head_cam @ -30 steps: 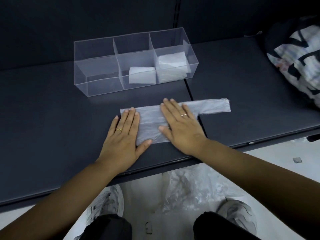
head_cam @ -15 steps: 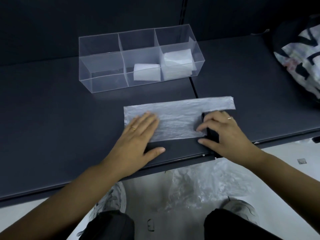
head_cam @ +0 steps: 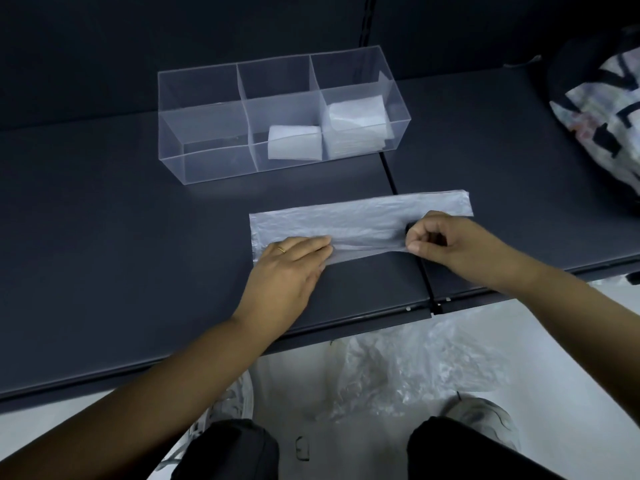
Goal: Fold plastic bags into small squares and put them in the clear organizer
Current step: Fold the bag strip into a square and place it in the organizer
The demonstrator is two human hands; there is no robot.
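Observation:
A pale translucent plastic bag (head_cam: 349,220) lies flattened in a long strip on the dark shelf (head_cam: 104,220). Its near edge is lifted and folding away from me. My left hand (head_cam: 291,268) holds that near edge at the bag's left part, fingers straight along the fold. My right hand (head_cam: 446,240) pinches the near edge at the right between thumb and curled fingers. Behind them stands the clear organizer (head_cam: 207,161) with three compartments. A folded bag (head_cam: 294,142) sits in the middle one, and a stack of folded bags (head_cam: 356,123) fills the right one. The left compartment is empty.
A patterned black-and-white bag (head_cam: 602,109) rests at the shelf's right end. A seam (head_cam: 408,237) splits the shelf under the bag. Crumpled clear plastic bags (head_cam: 408,368) lie on the floor between my shoes, below the shelf's front edge.
Both hands went from pressing flat on the bag to its near edge. My right hand slid right and pinched it. That edge now lifts and folds toward the organizer.

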